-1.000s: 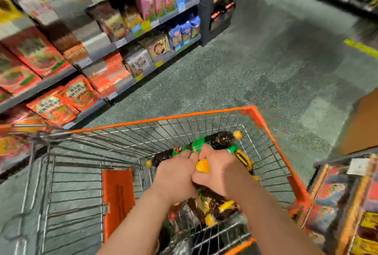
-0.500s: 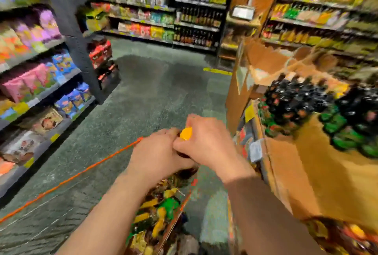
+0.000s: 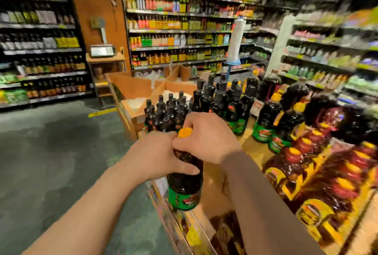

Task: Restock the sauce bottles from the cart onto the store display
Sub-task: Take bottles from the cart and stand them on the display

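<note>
I hold one dark sauce bottle (image 3: 185, 189) with a green label and a yellow cap upright over the near corner of the wooden display (image 3: 218, 199). My left hand (image 3: 155, 157) grips its shoulder from the left. My right hand (image 3: 206, 137) grips the neck just under the cap. On the display stand several dark bottles with black caps (image 3: 167, 111), taller green-labelled ones (image 3: 235, 101), and big yellow-labelled bottles (image 3: 319, 162) to the right. The cart is out of view.
Open cardboard boxes (image 3: 143, 89) sit at the display's far end. Long shelves of sauce bottles (image 3: 180, 29) line the back wall and both sides. A scale (image 3: 101, 51) stands on a small wooden stand. Green floor (image 3: 51, 152) spreads out on the left.
I have lifted the bottle out of the cart with both hands and turned right; the view swung from the cart and snack shelves to the sauce display.
</note>
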`<state>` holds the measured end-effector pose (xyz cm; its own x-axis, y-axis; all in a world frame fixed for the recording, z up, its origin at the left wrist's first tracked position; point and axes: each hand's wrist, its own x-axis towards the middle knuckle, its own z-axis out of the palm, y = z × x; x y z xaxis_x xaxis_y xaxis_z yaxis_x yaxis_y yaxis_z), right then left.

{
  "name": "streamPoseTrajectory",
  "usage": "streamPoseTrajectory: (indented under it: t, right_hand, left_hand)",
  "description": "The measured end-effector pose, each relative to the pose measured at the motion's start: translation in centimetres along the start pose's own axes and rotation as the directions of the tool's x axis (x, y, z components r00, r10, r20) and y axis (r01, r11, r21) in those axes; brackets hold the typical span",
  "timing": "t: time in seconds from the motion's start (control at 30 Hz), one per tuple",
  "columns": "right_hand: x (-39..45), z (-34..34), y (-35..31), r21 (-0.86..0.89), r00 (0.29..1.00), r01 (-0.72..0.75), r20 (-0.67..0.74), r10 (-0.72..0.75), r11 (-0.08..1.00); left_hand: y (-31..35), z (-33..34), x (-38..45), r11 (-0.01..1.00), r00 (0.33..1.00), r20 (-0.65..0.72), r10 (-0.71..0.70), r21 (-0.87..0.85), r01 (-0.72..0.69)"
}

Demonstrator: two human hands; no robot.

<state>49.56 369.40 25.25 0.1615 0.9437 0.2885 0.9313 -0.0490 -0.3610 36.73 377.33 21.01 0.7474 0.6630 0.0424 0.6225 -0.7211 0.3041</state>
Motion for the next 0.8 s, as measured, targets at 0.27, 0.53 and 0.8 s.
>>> streamPoseTrajectory:
  t: [0.27,0.53,0.8]
  right_hand:
    - [1.9,-5.1,9.3,-0.029,0.962,-0.270,-0.045,0.269,0.962]
    - [2.2,-7.8,15.0,0.008,0.910,-0.399,-0.122,0.397,0.917]
    - [2.4,-6.3,17.1,0.005,0.828,-0.528,-0.217,0.516,0.849]
  left_hand:
    - [7.1,1.0,11.4,0.967,0.967,0.022,0.254,0.034,-0.254]
    - [12.0,2.1,17.8,0.912,0.911,0.044,0.411,-0.025,-0.410]
    - [12.7,4.1,22.2,0.874,0.865,0.137,0.483,-0.011,-0.486]
